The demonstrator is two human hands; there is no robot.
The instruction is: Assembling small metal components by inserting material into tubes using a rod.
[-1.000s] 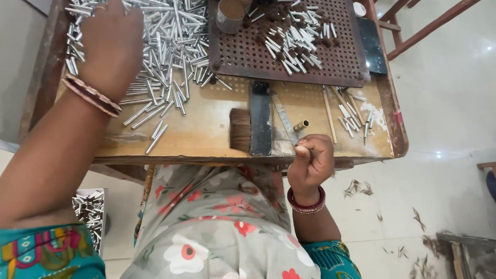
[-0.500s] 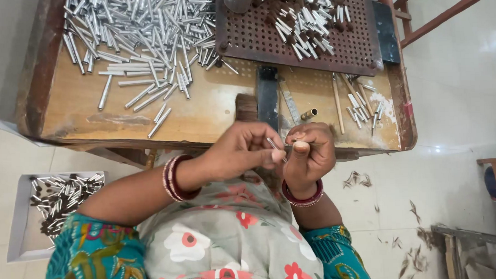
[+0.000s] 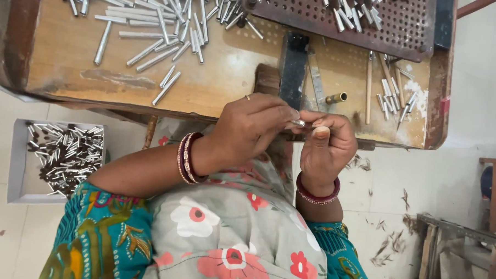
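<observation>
Seemingly, in the head view, the left hand (image 3: 247, 131) and right hand (image 3: 325, 150) met, fingertips pinched together on a small silvery metal tube (image 3: 298, 123) above the worn wooden workbench (image 3: 213, 88), where a loosened pinch could drop it.
</observation>
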